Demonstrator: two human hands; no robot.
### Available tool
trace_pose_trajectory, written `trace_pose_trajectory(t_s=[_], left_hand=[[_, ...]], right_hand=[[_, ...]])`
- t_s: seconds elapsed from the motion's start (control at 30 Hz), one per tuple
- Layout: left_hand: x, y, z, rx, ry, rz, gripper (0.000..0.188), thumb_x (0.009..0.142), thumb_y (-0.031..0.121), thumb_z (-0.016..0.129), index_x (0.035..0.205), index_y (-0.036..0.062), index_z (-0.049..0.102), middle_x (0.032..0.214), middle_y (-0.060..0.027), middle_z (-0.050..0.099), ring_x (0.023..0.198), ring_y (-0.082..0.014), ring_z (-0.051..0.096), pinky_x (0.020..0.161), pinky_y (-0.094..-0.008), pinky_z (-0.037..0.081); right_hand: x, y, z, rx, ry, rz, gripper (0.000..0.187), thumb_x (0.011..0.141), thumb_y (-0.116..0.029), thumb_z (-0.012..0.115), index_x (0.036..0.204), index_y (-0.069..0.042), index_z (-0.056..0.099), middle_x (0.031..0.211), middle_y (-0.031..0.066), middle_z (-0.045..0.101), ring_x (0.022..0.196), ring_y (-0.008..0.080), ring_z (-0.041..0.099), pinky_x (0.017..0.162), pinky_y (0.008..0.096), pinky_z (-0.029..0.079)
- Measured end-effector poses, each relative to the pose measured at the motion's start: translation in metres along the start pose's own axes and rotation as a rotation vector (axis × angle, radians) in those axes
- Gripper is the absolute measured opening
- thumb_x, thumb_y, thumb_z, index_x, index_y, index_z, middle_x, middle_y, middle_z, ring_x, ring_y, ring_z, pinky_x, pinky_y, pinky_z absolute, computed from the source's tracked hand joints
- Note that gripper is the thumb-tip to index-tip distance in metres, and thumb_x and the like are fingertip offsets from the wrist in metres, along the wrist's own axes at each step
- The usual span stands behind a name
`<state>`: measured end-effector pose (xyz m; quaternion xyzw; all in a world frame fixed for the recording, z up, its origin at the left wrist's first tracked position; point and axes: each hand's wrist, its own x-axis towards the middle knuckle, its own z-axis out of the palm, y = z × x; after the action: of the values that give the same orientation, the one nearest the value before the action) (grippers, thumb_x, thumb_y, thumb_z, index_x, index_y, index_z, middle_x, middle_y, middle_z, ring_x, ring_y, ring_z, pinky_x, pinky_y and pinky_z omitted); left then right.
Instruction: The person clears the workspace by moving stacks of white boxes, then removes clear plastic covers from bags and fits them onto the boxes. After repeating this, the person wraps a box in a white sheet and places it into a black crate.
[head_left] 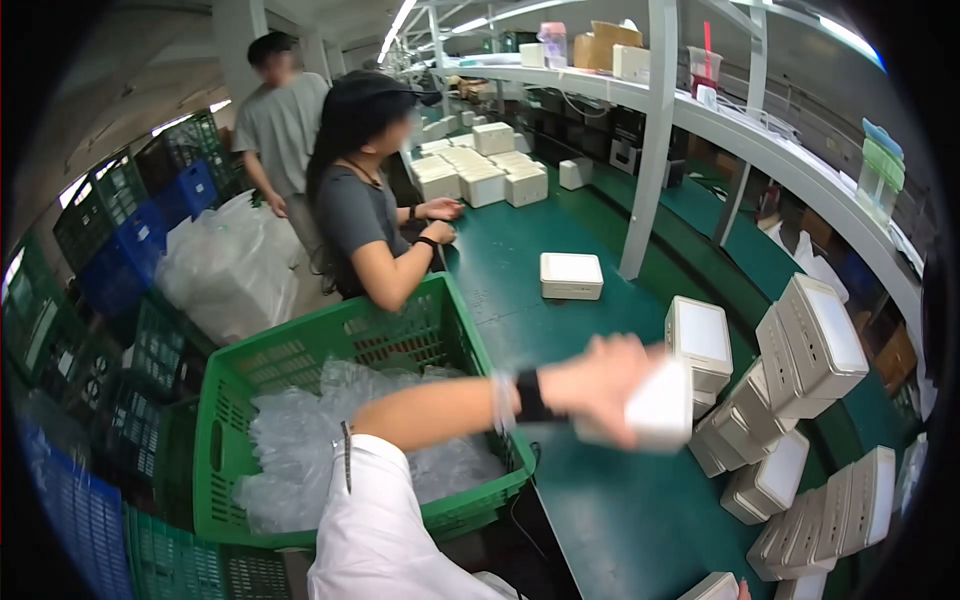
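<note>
Hands first: your left hand (600, 385) reaches across the green bench (610, 520) from the lower left, blurred by motion, its fingers wrapped around a white box (662, 405). The blur keeps you from telling how tightly they press. Your right hand is almost out of view; only a fingertip shows at the bottom edge, at 5 o'clock, beside another white box, and you cannot tell how it is set.

The box in your hand sits just right of centre, held above the bench and close to a stack (760, 400) of like boxes at 3 o'clock. Those boxes lean against each other on edge, some tilted, running down toward 4 o'clock.

To do this well, it seems wise to keep the grip on the box's sides, carry it level, and bring it in slowly near the leaning stack, since a knock could topple the tilted ones.

A green crate (330, 350) of clear plastic bags (300, 440) stands at 8 o'clock. A single box (571, 275) lies flat at 12 o'clock. Two other people (365, 190) work further along at 11 o'clock.
</note>
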<state>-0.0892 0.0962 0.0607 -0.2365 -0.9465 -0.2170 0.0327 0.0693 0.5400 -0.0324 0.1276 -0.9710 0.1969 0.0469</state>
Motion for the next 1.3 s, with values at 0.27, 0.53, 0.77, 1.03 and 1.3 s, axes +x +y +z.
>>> trace_pose_trajectory(t_s=[0.27, 0.53, 0.77, 1.03, 1.3], left_hand=[[-0.008, 0.094, 0.175, -0.043, -0.3, 0.485, 0.119, 0.042, 0.045, 0.082, 0.139, -0.0034, 0.032, 0.108, -0.0199, 0.05, 0.101, -0.0342, 0.05, 0.087, -0.0431, 0.036], [0.005, 0.073, 0.192, 0.091, -0.075, 0.615, 0.125, 0.044, 0.062, 0.081, 0.141, -0.002, 0.034, 0.121, -0.0277, 0.048, 0.115, -0.038, 0.047, 0.09, -0.0506, 0.038], [0.054, -0.102, 0.005, 0.423, -0.337, -0.14, 0.081, 0.056, 0.07, 0.074, 0.101, 0.0034, 0.063, 0.096, -0.0174, 0.065, 0.097, -0.0344, 0.061, 0.076, -0.0497, 0.045], [0.111, -0.294, 0.003, 0.491, -0.016, -0.662, 0.119, 0.043, 0.049, 0.09, 0.144, 0.0185, 0.035, 0.144, -0.0123, 0.043, 0.132, -0.0348, 0.04, 0.106, -0.0576, 0.035], [0.088, -0.355, 0.0, 0.328, 0.055, -0.582, 0.119, 0.041, 0.038, 0.087, 0.144, 0.0065, 0.034, 0.134, -0.0201, 0.041, 0.124, -0.0403, 0.039, 0.106, -0.0485, 0.036]], right_hand=[[-0.005, -0.009, -0.006, 0.114, -0.006, 0.057, 0.096, 0.055, -0.015, 0.082, 0.14, -0.002, 0.039, 0.133, 0.0226, 0.051, 0.123, 0.0384, 0.048, 0.105, 0.0433, 0.037], [-0.006, -0.014, -0.004, -0.008, -0.123, 0.156, 0.096, 0.059, -0.012, 0.081, 0.143, -0.004, 0.035, 0.134, 0.0229, 0.048, 0.124, 0.0395, 0.046, 0.103, 0.0432, 0.037], [-0.006, -0.04, -0.003, -0.081, -0.152, 0.142, 0.12, 0.053, -0.027, 0.089, 0.149, -0.005, 0.021, 0.15, 0.0218, 0.027, 0.138, 0.0413, 0.026, 0.111, 0.0514, 0.022], [0.085, -0.113, 0.038, -0.271, -0.377, -0.082, 0.11, 0.054, -0.031, 0.083, 0.145, -0.007, 0.027, 0.14, 0.0267, 0.033, 0.133, 0.0438, 0.031, 0.109, 0.0566, 0.025], [0.111, -0.092, 0.043, -0.154, -0.316, -0.175, 0.106, 0.048, -0.021, 0.082, 0.142, -0.01, 0.034, 0.128, 0.023, 0.044, 0.119, 0.0425, 0.044, 0.102, 0.0491, 0.035]])
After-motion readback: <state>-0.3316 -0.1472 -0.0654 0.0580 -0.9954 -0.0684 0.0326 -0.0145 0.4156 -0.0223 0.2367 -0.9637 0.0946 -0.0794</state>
